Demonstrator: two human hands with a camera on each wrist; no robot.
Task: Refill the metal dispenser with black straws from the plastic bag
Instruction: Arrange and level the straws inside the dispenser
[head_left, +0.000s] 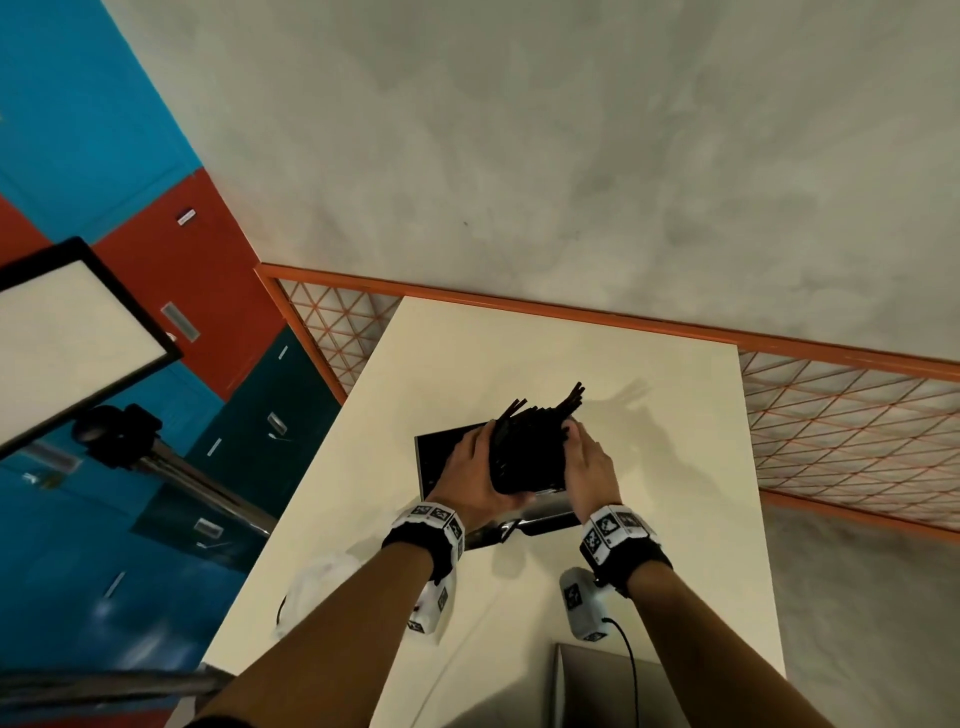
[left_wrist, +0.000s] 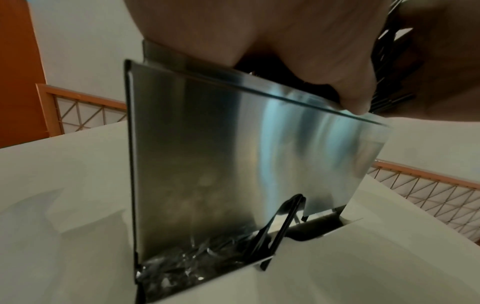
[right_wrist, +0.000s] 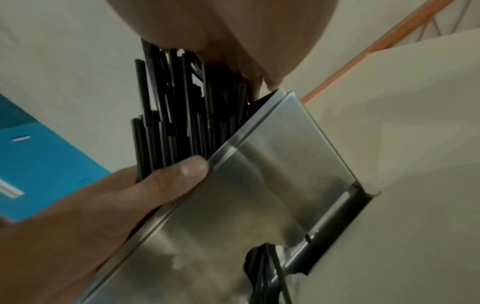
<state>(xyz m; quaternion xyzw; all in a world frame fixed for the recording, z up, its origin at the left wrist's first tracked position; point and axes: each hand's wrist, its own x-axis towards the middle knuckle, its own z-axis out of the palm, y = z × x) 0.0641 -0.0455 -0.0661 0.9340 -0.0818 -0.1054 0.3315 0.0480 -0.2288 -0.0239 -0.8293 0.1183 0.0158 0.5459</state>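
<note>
A bundle of black straws (head_left: 527, 449) stands tilted in the open top of the metal dispenser (head_left: 540, 512) on the white table (head_left: 649, 415). My left hand (head_left: 467, 467) grips the bundle from the left, thumb (right_wrist: 166, 181) against the dispenser's front edge. My right hand (head_left: 589, 462) holds the bundle's right side. The straws' upper ends (right_wrist: 179, 107) stick out unevenly above the rim. The shiny front wall (left_wrist: 233, 164) fills the left wrist view, and one or two straws (left_wrist: 280, 226) lie in the tray at its foot. The crumpled plastic bag (head_left: 317, 587) lies near the table's left front edge.
The dispenser's dark lid (head_left: 436, 457) stands open to the left. An orange mesh fence (head_left: 857, 426) runs behind and right of the table. A light panel on a stand (head_left: 67, 338) is at the left. A grey box (head_left: 597, 686) sits at the near edge.
</note>
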